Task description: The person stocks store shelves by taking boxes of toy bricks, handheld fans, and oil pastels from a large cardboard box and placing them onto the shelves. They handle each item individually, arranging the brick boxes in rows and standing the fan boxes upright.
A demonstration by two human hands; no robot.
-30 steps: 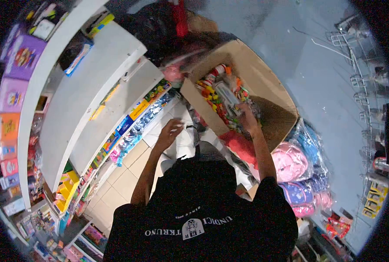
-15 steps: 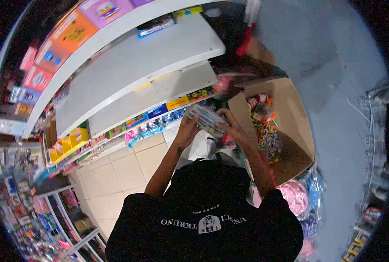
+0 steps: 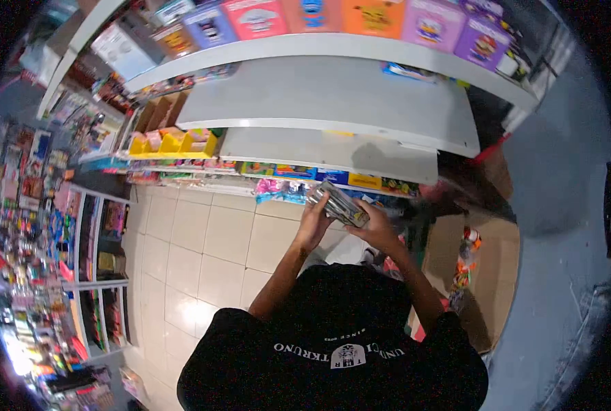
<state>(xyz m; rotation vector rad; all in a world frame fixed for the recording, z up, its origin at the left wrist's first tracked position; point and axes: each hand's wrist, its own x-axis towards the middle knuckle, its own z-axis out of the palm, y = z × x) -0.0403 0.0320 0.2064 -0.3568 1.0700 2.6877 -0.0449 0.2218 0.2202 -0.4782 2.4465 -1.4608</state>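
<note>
A clear plastic pack with dark contents is held in front of my chest, tilted down to the right. What is inside it is too blurred to name. My left hand is closed on its left end, the thumb lying on top. At the right end my right hand grips the lower corner. Beyond the pack, a row of small colourful boxes sits on the low shelf, with pink and blue bagged goods beside it.
Grey shelves run across the front, with boxed toys above. A yellow divided bin stands on the left. An open cardboard box with colourful small goods is on my right. Another shelf unit stands at far left.
My view has turned to the left, so the shelves and the cardboard box sit farther right. Both hands still hold the clear pack, now angled a little differently.
</note>
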